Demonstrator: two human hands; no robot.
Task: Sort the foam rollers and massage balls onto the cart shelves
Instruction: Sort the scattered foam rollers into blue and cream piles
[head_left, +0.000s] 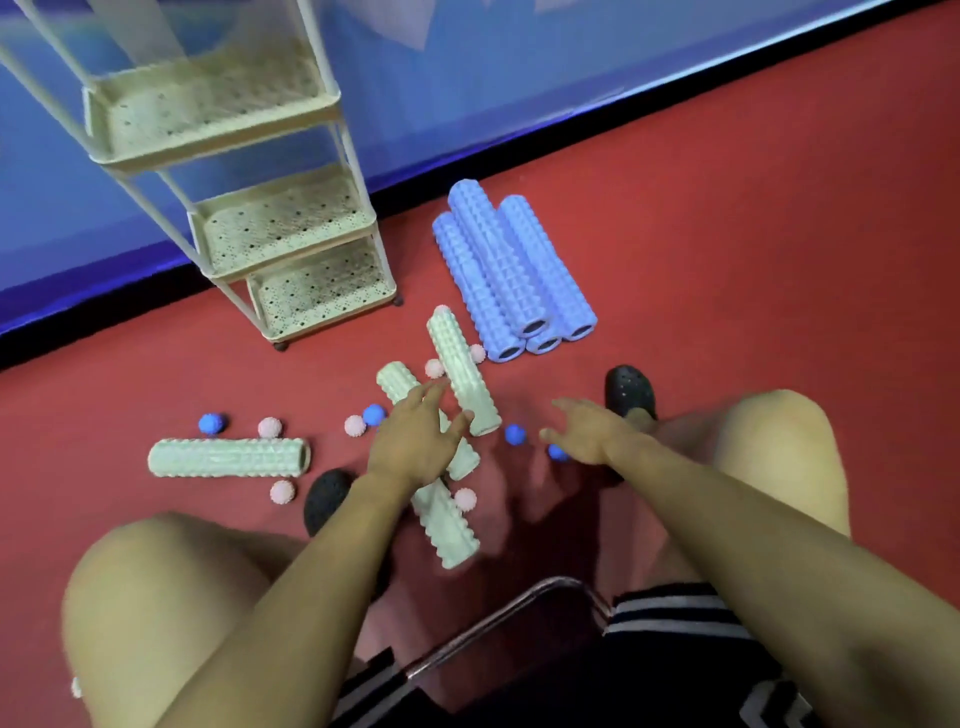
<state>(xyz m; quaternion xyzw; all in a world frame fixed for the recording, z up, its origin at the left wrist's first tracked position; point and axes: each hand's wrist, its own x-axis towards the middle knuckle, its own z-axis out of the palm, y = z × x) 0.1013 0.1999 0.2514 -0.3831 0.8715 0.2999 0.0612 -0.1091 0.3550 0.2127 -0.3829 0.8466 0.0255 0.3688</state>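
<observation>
The left hand (415, 436) is spread with straight fingers over the green foam rollers (462, 371), its fingertips at the two that cross near the middle of the floor (727, 234), gripping nothing; whether it actually touches them cannot be told. The right hand (587, 428) is also spread and holds nothing, hovering just right of those rollers, above a blue massage ball (557, 452); a second blue ball (514, 434) lies between the two hands.

Another green roller (228, 457) lies alone well left of the crossed pair, and one more (447, 525) sits under the left wrist; pink spiky balls (270, 427) and further blue ones are scattered around them. A stack of blue foam rollers (511, 270) lies just beyond the crossed pair, to the right of the cart (291, 228).

The cart stands beyond and left of the crossed rollers, against the blue wall (519, 78); its three perforated shelves hold nothing; open red floor stretches right of the blue stack. The person's black shoes (629, 389) flank the green rollers.
</observation>
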